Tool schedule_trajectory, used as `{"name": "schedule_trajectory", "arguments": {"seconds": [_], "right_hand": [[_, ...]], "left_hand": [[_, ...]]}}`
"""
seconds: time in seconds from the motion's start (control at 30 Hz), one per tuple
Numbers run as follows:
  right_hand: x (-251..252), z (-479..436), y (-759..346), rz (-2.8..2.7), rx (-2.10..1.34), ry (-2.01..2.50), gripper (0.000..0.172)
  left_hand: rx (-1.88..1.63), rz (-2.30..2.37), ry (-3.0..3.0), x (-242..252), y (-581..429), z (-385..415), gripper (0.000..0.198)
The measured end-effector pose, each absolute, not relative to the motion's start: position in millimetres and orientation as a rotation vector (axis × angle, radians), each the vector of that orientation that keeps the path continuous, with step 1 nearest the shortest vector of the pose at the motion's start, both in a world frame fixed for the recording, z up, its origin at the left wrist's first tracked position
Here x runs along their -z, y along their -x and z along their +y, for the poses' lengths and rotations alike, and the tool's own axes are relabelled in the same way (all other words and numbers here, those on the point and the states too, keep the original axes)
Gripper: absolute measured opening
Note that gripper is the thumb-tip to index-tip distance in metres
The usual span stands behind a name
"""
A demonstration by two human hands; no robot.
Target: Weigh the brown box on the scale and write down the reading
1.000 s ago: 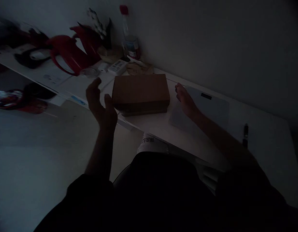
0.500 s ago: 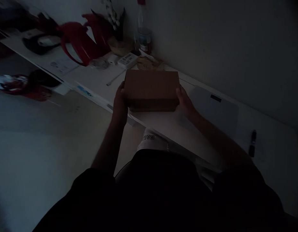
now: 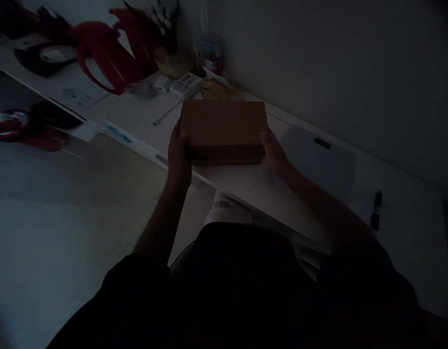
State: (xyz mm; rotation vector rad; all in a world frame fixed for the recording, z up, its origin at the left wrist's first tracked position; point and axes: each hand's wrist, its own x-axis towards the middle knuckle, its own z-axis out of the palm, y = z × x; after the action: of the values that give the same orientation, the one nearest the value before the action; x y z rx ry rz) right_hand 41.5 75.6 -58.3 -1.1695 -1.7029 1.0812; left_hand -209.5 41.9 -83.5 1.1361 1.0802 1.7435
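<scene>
A closed brown cardboard box [image 3: 224,123] is held between my two hands, over the white desk [image 3: 241,182]. My left hand [image 3: 179,152] grips its left end, thumb at the near edge of the top and the other fingers mostly hidden along the side. At the opposite end, my right hand [image 3: 274,151] clasps the box with its thumb on the near right corner. The light is dim, and whether the box's underside touches the desk I cannot tell.
Behind the box lie a crumpled brown packet [image 3: 218,89] and a small white box [image 3: 186,86]. Red watering cans [image 3: 107,58], a plant pot [image 3: 174,63] and a bottle [image 3: 212,53] stand back left. A grey laptop-like slab [image 3: 318,162] and a dark pen-like object [image 3: 377,209] lie right.
The whole view has shifted slightly, so the desk things appear a little further left and up. Both hands keep their hold on the box, which looks slightly larger.
</scene>
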Motion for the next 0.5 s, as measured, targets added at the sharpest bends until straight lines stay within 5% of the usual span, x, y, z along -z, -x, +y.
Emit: {"name": "schedule_trajectory", "arguments": {"seconds": [0.5], "right_hand": [[43.4, 74.4, -53.4, -1.768, -1.082, 1.146, 0.093]], "left_hand": [[-1.833, 1.070, -1.138, 65.8, 195.9, 42.3, 0.047]]}}
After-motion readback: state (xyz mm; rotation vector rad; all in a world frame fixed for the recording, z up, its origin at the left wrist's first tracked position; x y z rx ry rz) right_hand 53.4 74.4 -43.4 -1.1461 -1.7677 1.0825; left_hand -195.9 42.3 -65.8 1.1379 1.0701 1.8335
